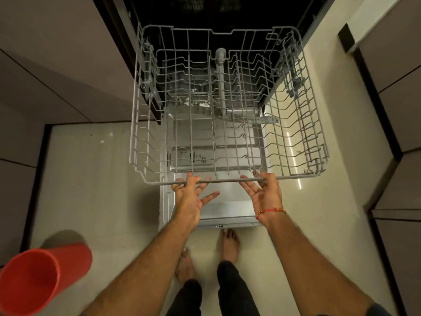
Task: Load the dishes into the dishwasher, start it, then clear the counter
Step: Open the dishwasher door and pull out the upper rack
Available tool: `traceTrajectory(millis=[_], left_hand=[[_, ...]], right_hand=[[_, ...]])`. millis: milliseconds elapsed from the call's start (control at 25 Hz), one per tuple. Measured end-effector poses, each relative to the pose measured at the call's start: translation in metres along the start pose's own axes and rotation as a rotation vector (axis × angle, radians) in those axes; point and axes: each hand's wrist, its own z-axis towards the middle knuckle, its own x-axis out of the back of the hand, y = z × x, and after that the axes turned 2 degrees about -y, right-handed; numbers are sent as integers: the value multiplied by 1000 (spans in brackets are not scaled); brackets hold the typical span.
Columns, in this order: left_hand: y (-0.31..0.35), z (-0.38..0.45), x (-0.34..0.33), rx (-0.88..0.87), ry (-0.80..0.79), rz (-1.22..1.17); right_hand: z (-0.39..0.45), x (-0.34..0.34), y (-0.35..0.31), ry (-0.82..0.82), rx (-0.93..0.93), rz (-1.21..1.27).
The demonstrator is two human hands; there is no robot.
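Our fingers are loosely spread on both hands, just touching the rack's front rail, not gripping. The rack sits pulled out, empty, over the open dishwasher door. We'd slide it evenly.

Dim warm light, floor glare streak, wide-angle bending at edges.

rack pulled out above open door; bin left, seemingly on floor.
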Motion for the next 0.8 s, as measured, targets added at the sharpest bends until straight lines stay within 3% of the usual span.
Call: traceTrajectory(millis=[240,400,480,560,800], left_hand=[[10,0,12,140,15,180],[46,-29,21,353,-27,609],[70,-53,24,290,-23,880],[95,-78,23,148,-16,981],[189,-164,-2,-122,-39,1018]], right_hand=[[-2,1,-1,23,-52,-26],[-20,1,-22,91,-212,-189],[-42,-6,-37,99,-290,-415],[-69,-22,-49,52,-319,-599],[-137,-127,-81,-192,-263,-604]])
